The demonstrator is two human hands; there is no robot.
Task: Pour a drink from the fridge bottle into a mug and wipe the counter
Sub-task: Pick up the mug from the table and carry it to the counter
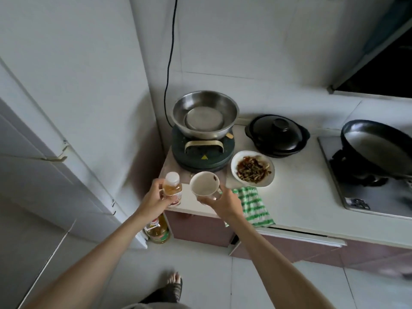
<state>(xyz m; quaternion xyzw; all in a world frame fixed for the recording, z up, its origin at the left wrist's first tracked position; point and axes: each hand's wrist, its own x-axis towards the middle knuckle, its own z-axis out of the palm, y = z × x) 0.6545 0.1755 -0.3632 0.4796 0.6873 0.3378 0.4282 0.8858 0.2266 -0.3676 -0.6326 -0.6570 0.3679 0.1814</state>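
My left hand [156, 197] grips a small plastic bottle [172, 189] of amber drink with a white cap, held upright above the counter's left front corner. Just to its right, my right hand [225, 202] holds a white mug [204, 185] from below and by its side, tilted slightly toward me; its inside looks empty. A green-and-white striped cloth [254, 206] lies on the white counter [296, 188] right behind my right hand, draping over the front edge.
A steel bowl [205, 114] sits on a dark round cooker [200, 152]. Right of it are a black lidded pot [277, 134], a plate of food scraps [253, 168] and a pan [376, 146] on the stove. An oil bottle [158, 230] stands on the floor beside the fridge [44, 141].
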